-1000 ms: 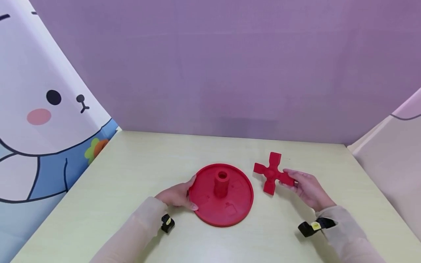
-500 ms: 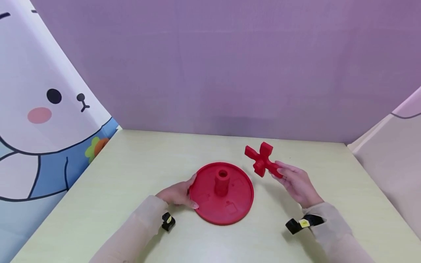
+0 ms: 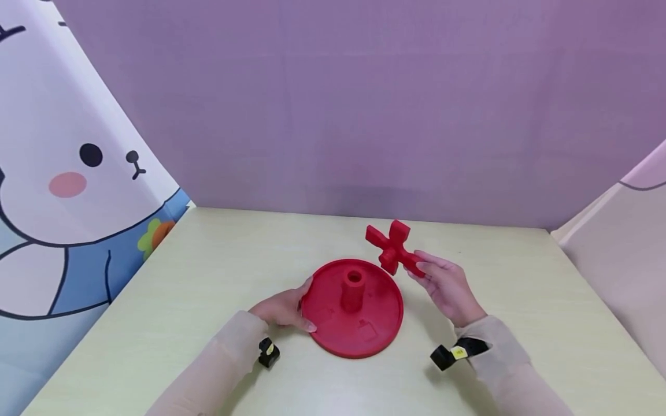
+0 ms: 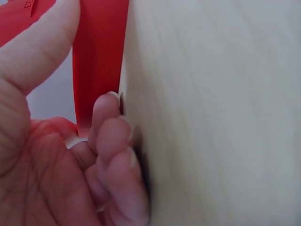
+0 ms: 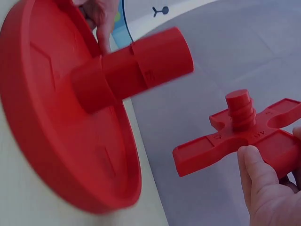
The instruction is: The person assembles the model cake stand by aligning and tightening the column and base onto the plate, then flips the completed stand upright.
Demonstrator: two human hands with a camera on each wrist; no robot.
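Observation:
A red plastic round disc [image 3: 374, 323] with a raised rim lies on the table. From its middle rises a hollow upright post [image 3: 352, 296]. My left hand [image 3: 283, 308] grips the disc's left edge; the left wrist view has the thumb at the rim [image 4: 101, 56] and curled fingers low against the tabletop. Above the table, my right hand [image 3: 448, 289] pinches one arm of a red cross-shaped screw knob [image 3: 393, 252], behind and right of the post. In the right wrist view, its short threaded stud [image 5: 241, 110] projects from the centre, apart from the post.
The pale wooden table [image 3: 250, 254] spreads around the disc. A purple backdrop [image 3: 333, 115] closes off its far edge. To the left hangs a cloth [image 3: 78, 242] printed with a cartoon animal, and a pale panel [image 3: 624, 260] stands along the right.
My right hand has raised the cross-shaped screw knob and carried it left toward the post, tilting it on the way. The left hand and the disc have stayed in place.

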